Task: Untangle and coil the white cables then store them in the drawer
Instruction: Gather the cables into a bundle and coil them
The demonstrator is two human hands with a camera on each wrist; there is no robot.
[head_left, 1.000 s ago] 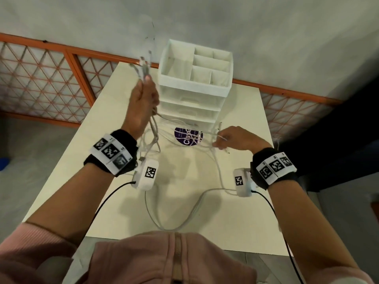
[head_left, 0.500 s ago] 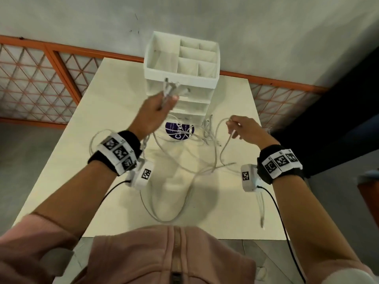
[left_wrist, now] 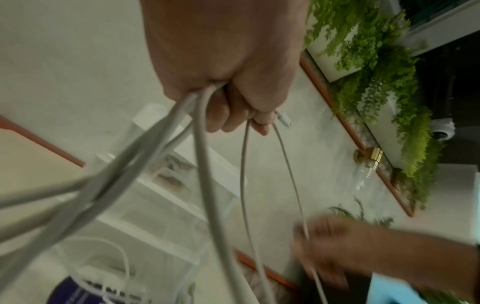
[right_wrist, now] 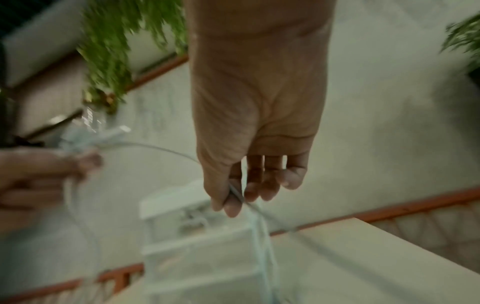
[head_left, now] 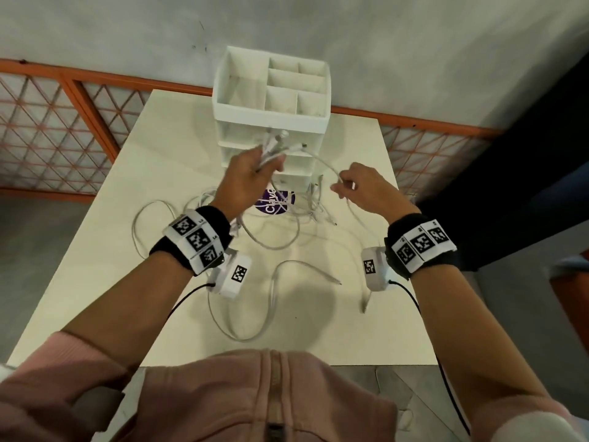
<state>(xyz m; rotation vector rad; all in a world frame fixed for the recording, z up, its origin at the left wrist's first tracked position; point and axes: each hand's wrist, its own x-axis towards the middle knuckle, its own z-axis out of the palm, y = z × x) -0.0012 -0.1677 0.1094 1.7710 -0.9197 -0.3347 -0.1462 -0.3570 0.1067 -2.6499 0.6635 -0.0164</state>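
White cables (head_left: 271, 244): several, loose and crossed on the table (head_left: 350, 330), loops running from 9 o'clock through centre to 3 o'clock; one bundle of ends raised above the table at 12 o'clock. Not yet coiled, not yet stored.

Left hand (head_left: 247, 180): fingers curled round the bundle, plug ends (head_left: 280, 138) sticking out past the knuckles toward 12 o'clock; wrist view confirms several strands clamped in the fist (left_wrist: 221, 92).

Right hand (head_left: 366, 189): at 2 o'clock, thumb and forefinger pinching one thin strand (head_left: 328, 165) that arcs across to the left fist; other fingers loosely extended (right_wrist: 267, 185). Same strand trailing down past the wrist toward 4 o'clock.

Drawer unit (head_left: 271, 122): white, at 12 o'clock on the table, open tray with compartments on top, drawer fronts below, apparently closed. Purple round label (head_left: 275, 202) flat on the table at its foot, cables lying over it.

Surroundings: orange lattice railing (head_left: 47, 132) at 10 o'clock, grey wall behind.

Likely step: drawing one strand free of the bundle.

Risks, as judged:
- Knot tightening, if pulled while other loops cross it near the label.
- Strands slipping from the left fist, if grip loosens under the pull.
- Trailing ends sliding off the 6 o'clock table edge.
- Plug ends snagging on the drawer unit.
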